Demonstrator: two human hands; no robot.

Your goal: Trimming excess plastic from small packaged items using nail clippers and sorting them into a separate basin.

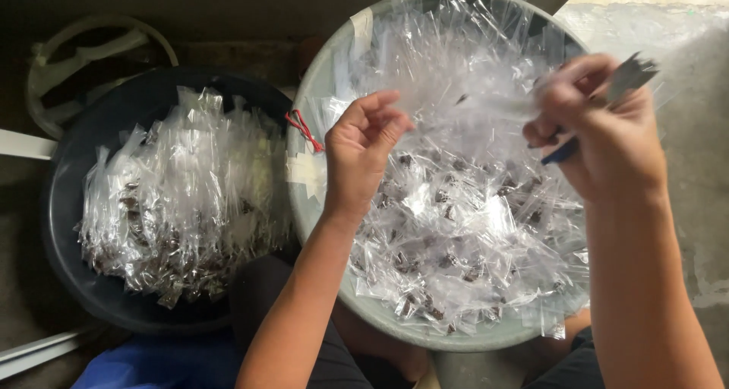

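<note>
Two hands are up over the pale grey basin (323,77), and stretched between them is a single clear plastic bag (463,104), held taut above the heap. The left hand (364,150) has its thumb and fingertips pinched together on the bag's near end, the other fingers curled in. The right hand (600,127) is closed in a loose fist around the bag's far end, and it also grips a blue-handled tool (562,152) whose grey flat end (630,74) pokes out above the knuckles (it is blurred, so what kind of tool I cannot tell).

Directly beneath, the basin is piled with small clear packets (463,229), each with a dark brown lump inside, lying loose in every direction. Strips of pale tape (304,169) are stuck on the basin's left rim, and a bit of red string (302,127) lies just beside them.

Over to the left, touching the grey basin, sits a dark round tub (64,199), and here the filled packets (182,199) lie more orderly, dark ends pointing toward the near side, clear tails fanned away. Beyond it, at the top left, a whitish ring-shaped object (99,43) rests in shadow. Bare concrete floor (699,191) shows on the right, and a patch of blue cloth (159,362) at the bottom left.
</note>
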